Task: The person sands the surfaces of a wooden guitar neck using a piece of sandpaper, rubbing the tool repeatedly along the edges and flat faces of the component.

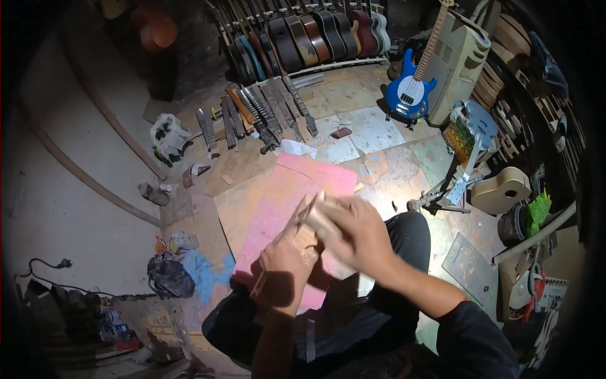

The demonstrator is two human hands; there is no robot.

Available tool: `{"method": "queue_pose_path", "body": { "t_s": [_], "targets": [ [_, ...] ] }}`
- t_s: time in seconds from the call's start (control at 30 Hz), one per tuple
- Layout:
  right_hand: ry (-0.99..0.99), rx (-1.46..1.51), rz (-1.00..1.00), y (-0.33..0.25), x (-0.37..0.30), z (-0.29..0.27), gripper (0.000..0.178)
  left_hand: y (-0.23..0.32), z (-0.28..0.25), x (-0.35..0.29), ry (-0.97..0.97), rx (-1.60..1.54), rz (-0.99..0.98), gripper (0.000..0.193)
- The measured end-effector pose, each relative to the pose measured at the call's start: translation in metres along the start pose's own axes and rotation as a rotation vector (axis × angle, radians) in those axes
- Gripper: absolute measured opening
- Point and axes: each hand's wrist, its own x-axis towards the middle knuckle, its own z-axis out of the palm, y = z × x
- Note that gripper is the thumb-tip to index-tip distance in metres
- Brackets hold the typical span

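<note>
My left hand is closed round a long pale wooden piece, which slants over my lap and looks like a guitar neck. At its upper end my right hand is curled, partly smeared by motion. Whether that hand grips the wood itself or a pale thing against it, I cannot make out. Beneath both hands lies a pink sheet on the floor. A thin metal strip shows between my legs.
Several guitar necks lie on the floor ahead, before a rack of guitars. A blue bass guitar stands at the far right, and an unfinished acoustic guitar nearer. To the left are a blue cloth and a black bag.
</note>
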Motion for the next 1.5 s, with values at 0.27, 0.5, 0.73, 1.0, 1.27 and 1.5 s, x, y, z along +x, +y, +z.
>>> {"method": "queue_pose_path", "body": {
  "t_s": [0.27,0.5,0.73,1.0,1.27,1.5],
  "targets": [
    [0.066,-0.096,-0.165,-0.01,-0.009,0.01,0.049,-0.004,0.001,0.001,0.043,0.004,-0.004,0.05],
    [0.07,-0.17,-0.187,-0.026,-0.004,0.007,0.051,-0.014,0.005,-0.004,0.021,0.043,-0.055,0.053],
    [-0.061,0.179,0.086,0.003,0.004,0.018,0.054,-0.017,0.004,-0.012,0.061,-0.018,0.01,0.048],
    [0.01,0.304,0.145,0.015,0.011,0.027,0.049,-0.019,0.005,-0.012,0.148,-0.096,0.041,0.043],
    [0.006,0.228,0.135,0.015,0.011,0.018,0.048,-0.017,0.009,-0.013,0.137,-0.066,0.053,0.034],
    [-0.012,-0.026,-0.033,0.002,-0.001,0.009,0.049,-0.013,0.0,-0.015,0.151,-0.092,0.093,0.036]
  ]
}}
